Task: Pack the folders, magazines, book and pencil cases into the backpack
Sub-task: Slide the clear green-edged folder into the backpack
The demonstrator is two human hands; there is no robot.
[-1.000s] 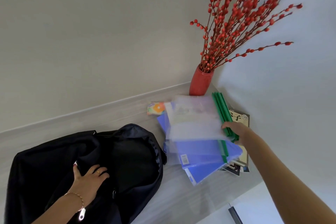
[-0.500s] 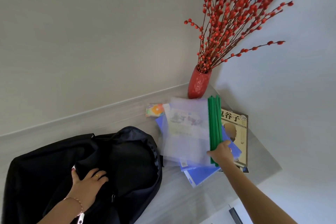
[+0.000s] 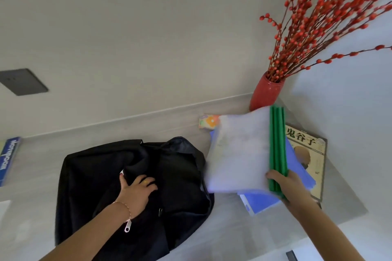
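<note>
A black backpack (image 3: 101,167) lies open on the grey table. My left hand (image 3: 137,190) presses flat on its fabric near the opening. My right hand (image 3: 286,184) grips a bundle of clear folders with green spines (image 3: 239,152), lifted and tilted just right of the backpack. Blue folders (image 3: 261,202) stay on the table under the bundle. A yellow book with Chinese characters (image 3: 307,154) lies to the right. A colourful pencil case (image 3: 209,122) peeks out behind the folders.
A red vase (image 3: 266,93) with red berry branches stands in the corner behind the folders. A blue book (image 3: 8,159) lies at the left edge. A dark wall socket (image 3: 23,81) is on the left wall. The table's edge runs right of the yellow book.
My right hand slid down the green spines and lifted the clear folders off the pile, toward the backpack. My left hand stayed on the backpack.
</note>
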